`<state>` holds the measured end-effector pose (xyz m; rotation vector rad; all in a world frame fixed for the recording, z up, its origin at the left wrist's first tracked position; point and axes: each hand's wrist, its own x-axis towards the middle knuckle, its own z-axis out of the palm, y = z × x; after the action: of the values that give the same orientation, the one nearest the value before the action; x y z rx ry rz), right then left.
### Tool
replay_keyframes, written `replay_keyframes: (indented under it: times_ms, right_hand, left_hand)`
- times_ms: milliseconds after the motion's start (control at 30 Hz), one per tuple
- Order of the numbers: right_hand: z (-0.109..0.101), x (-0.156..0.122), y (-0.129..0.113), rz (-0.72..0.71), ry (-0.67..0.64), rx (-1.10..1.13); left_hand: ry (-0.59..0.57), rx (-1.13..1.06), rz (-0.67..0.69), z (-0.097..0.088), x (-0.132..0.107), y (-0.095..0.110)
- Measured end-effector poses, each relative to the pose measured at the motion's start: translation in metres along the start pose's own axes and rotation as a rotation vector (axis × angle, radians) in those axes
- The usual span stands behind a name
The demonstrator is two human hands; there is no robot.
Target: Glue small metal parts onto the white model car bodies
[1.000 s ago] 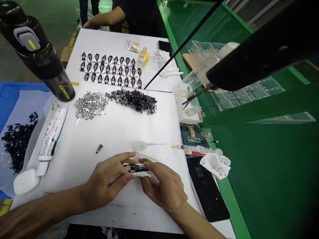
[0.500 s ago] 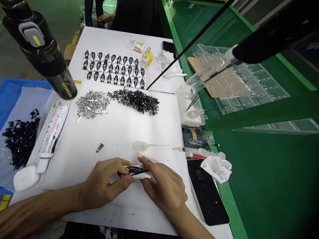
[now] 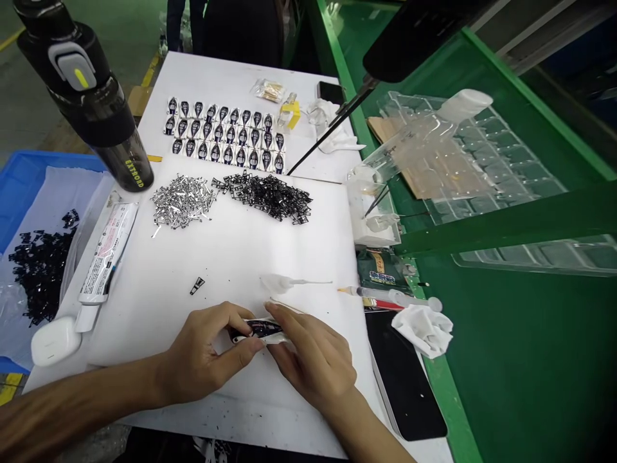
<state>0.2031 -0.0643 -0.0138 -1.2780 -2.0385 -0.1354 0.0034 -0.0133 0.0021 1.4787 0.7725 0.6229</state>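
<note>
Reading "EXTRORD" in yellow on the tall black bottle with smoky clear base (image 3: 103, 122), up at ten o'clock! On to nine, finding small print, too fine to read, on the white plastic squeeze tube (image 3: 110, 254). Down at seven, pinching the glossy dark-and-white oblong piece (image 3: 263, 330) by one end with the left hand (image 3: 202, 354), by the other with the right hand (image 3: 313, 360), barely shifted since half a second ago. Toward four, meeting illegible characters on the dark green packet (image 3: 380, 265). At one, spotting the thick black handle (image 3: 409, 42), farther left than then.
</note>
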Motion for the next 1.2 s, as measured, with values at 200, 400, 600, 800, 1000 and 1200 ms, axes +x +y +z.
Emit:
replay_keyframes:
  times_ms: [200,400,600,800,1000,1200]
  right_hand:
    - [0.002,-0.003,-0.008,0.033,0.099,-0.022]
    - [0.004,-0.004,-0.011,0.017,0.134,-0.037]
    - [0.0,-0.003,-0.001,0.048,-0.002,-0.039]
    - [-0.003,-0.002,0.004,0.138,-0.126,0.028]
    - [-0.007,0.006,0.003,0.076,-0.131,0.008]
    - [-0.002,0.006,-0.003,-0.065,0.027,0.007]
  left_hand:
    - [-0.049,0.001,0.107,-0.001,0.006,0.0]
    - [-0.052,0.051,0.151,-0.002,0.008,0.001]
    - [-0.017,0.094,0.089,0.002,0.006,-0.001]
    - [-0.01,0.093,0.068,0.004,0.003,-0.005]
    - [-0.013,0.071,0.058,0.004,0.002,-0.006]
    - [-0.092,0.098,0.066,-0.002,0.006,-0.005]
